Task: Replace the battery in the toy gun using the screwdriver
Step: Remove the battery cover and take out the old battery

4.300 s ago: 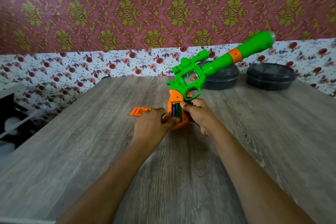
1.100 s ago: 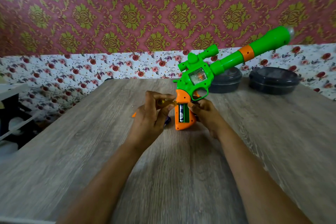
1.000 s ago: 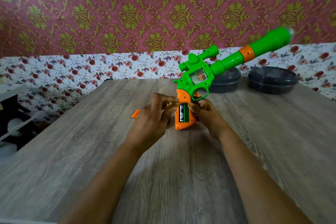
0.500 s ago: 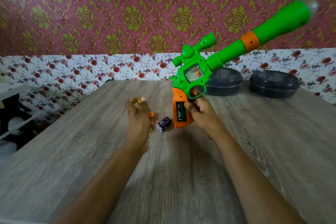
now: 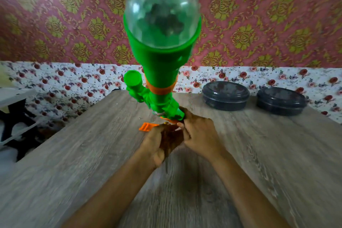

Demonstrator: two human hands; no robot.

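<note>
tipping toy gun [image 5: 159, 61] muzzle toward me, right hand [image 5: 199, 135] gripping its handle; left hand [image 5: 159, 142] returning underneath, clutching screwdriver [image 5: 166, 165]; loose battery gone from view, probably going in.

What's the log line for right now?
toy gun: tipped toward camera | right hand: grips its base | left hand: at gun's base | orange cover: on table

Bare arms and bare hands

The left forearm [image 5: 114, 187] and right forearm [image 5: 246, 187] show uncovered from the lower edge to the wrists. The left hand [image 5: 159, 140] and right hand [image 5: 199, 135] are bare too; blur hides finer detail
</note>
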